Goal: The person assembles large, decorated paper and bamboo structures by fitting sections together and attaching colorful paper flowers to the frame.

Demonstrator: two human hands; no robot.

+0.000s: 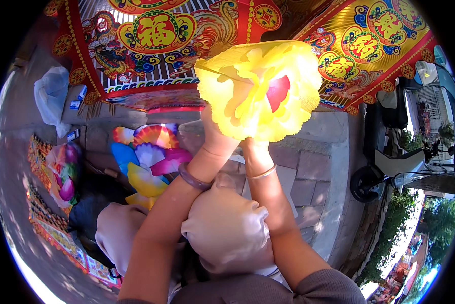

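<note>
A large yellow paper flower (303,96) with scalloped petals and a red middle is raised in front of me, in bright sun. Behind its lower left edge, my left hand (218,134) grips it; most of the fingers are hidden by the petals. From underneath, my right hand (254,146) holds the flower near its bottom edge, its fingers also largely out of sight. My wrists are close together above my knees. A big red and gold printed paper decoration (156,88) with dragon and phoenix patterns stands just beyond the flower.
Several multicoloured paper fans (149,152) lie on the paving at the left. Past them are a clear-wrapped bunch of colourful flowers (64,172), a black bag (98,195) and a white plastic bag (50,96). A parked scooter (402,169) stands at the right.
</note>
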